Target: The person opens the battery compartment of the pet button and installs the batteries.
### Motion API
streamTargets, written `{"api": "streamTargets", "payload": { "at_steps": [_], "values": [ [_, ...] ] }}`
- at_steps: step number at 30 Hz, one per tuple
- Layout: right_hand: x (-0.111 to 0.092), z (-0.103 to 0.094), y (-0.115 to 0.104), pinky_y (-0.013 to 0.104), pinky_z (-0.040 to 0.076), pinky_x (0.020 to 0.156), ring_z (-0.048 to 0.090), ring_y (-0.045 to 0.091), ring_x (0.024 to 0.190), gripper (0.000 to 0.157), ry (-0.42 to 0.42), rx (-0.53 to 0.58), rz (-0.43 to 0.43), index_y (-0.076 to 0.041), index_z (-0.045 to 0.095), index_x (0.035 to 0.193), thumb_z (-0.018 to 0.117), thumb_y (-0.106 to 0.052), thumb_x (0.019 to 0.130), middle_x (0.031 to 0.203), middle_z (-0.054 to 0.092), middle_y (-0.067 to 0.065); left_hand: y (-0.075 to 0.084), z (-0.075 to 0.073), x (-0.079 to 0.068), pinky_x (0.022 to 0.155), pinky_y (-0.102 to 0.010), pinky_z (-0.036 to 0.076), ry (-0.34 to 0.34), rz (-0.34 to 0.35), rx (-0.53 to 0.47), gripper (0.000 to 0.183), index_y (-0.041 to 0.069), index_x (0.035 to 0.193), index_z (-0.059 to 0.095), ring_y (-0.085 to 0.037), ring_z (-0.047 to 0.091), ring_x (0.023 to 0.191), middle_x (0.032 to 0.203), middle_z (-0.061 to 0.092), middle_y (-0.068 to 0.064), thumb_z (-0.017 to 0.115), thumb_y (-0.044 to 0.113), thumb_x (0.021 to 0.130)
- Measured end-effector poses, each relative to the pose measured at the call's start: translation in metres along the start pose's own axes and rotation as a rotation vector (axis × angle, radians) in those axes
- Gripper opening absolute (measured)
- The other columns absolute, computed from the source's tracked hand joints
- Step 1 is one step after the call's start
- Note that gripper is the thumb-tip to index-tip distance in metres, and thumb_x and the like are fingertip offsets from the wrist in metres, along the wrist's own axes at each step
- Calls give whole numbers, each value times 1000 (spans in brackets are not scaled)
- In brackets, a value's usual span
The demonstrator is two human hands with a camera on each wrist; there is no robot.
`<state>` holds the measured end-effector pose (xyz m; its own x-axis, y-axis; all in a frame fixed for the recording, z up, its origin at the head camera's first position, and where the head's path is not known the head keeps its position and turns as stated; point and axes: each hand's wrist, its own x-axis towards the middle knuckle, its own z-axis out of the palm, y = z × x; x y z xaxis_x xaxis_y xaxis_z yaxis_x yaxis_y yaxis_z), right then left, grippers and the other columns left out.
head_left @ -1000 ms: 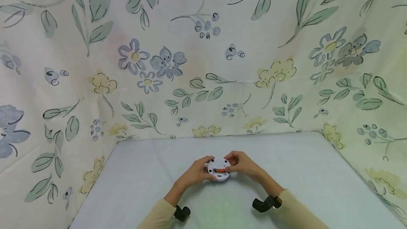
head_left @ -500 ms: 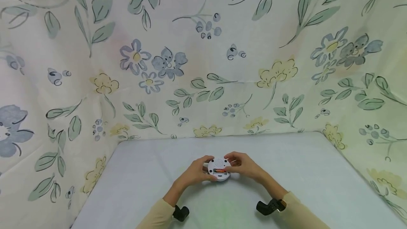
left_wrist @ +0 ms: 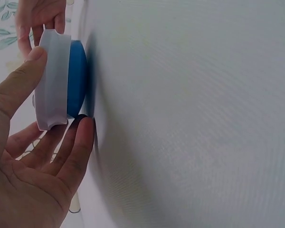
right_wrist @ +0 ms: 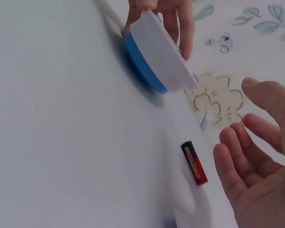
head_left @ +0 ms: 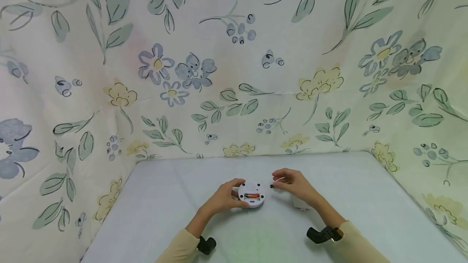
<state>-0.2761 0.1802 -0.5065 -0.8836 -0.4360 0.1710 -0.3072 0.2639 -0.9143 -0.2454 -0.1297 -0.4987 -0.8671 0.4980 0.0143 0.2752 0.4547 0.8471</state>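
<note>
My left hand [head_left: 226, 197] grips a round white device [head_left: 251, 187] by its left side, its underside turned up. An orange battery [head_left: 252, 195] lies in the device's open battery compartment. In the left wrist view, the thumb presses the white casing [left_wrist: 54, 80], and fingers support it from below near the blue part [left_wrist: 77, 78]. To the right, my right hand [head_left: 295, 183] holds nothing, its fingers loosely bent. In the right wrist view, a loose black and red battery [right_wrist: 194, 163] lies on the table beside those fingers, apart from them.
A white object [head_left: 300, 203] lies on the table [head_left: 164, 198], partly hidden under the right forearm. A floral cloth [head_left: 219, 72] hangs behind and along both sides. Black cameras are strapped to both wrists.
My right hand has let go of the device and moved right, toward the loose battery. The white object beneath the forearm has come into view. The left hand keeps its hold on the device.
</note>
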Motion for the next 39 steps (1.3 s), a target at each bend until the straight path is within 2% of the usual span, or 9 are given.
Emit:
{"api": "streamTargets", "payload": {
  "at_steps": [11,17,21,26,32,39],
  "values": [
    [-11,-12,10,30,55,84,65,32,105,43,-20,-6,-6,6,61,127,76,-16,94,120,63,24,-2,0,0,86,-38,55,-10,9,-9,75,2,146,49,-30,64,111,140,54,-14,87,19,84],
    [-13,-16,16,28,54,86,65,29,103,38,-9,-30,-52,6,61,126,74,-10,95,118,64,24,-1,0,0,86,-41,55,-10,7,-14,74,3,145,50,-31,64,111,139,55,-15,88,17,83],
    [-15,-17,17,28,53,88,64,32,104,40,6,-49,-74,7,61,126,76,-11,94,118,64,24,-1,0,1,86,-41,55,-11,-9,-7,74,3,146,50,-31,64,111,138,56,-15,87,20,84],
    [-19,-19,20,33,54,90,62,36,108,49,64,-121,-62,5,60,130,80,-16,91,123,63,21,0,0,0,86,-41,55,-9,-26,16,75,4,147,49,-31,64,111,138,55,-16,86,25,85],
    [-22,-19,22,46,53,91,59,37,111,63,119,-278,-70,4,55,135,85,-24,86,124,61,20,0,-1,-1,86,-42,55,-4,-21,26,75,4,147,50,-31,64,111,137,55,-17,86,27,85],
    [-18,-15,24,50,50,93,57,34,110,73,134,-366,-21,0,55,137,89,-32,81,124,60,16,0,-1,-1,86,-41,55,-4,-12,25,74,5,147,50,-30,64,111,137,55,-16,86,28,86]
  ]
}}
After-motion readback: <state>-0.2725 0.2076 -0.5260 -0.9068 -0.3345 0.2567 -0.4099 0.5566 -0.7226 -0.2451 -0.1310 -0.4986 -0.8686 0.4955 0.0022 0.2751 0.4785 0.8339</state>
